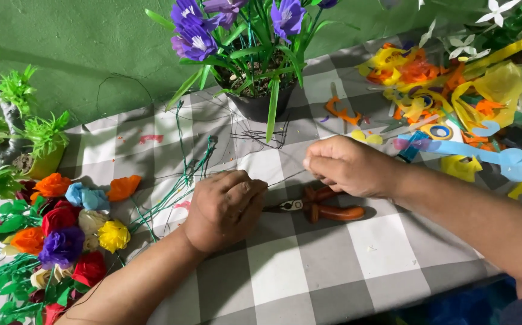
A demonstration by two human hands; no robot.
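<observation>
Head view, looking down on a grey-and-white checked tablecloth [309, 271]. Left hand [224, 207] curled knuckles-up near the middle, fingers folded tight under the palm, pinching one end of a thin wire [284, 179]. Right hand [346, 165] just across from it, fingertips pressed together on the other end of the same wire, stretched pale and fine between the two hands. Directly beneath that span, flat on the cloth, pliers [321, 207] with orange-brown handles, jaws pointing toward the left hand, untouched by either hand. Behind the left hand, a loose bundle of green wires [183, 174] trailing across the squares. Far left, a heap of paper flowers [62, 232] in red, orange, yellow, purple and blue. At the top, a dark pot [260, 103] of purple flowers with green blades. Upper right, well apart, a litter of coloured paper scraps [453, 102], yellow, orange and blue.
</observation>
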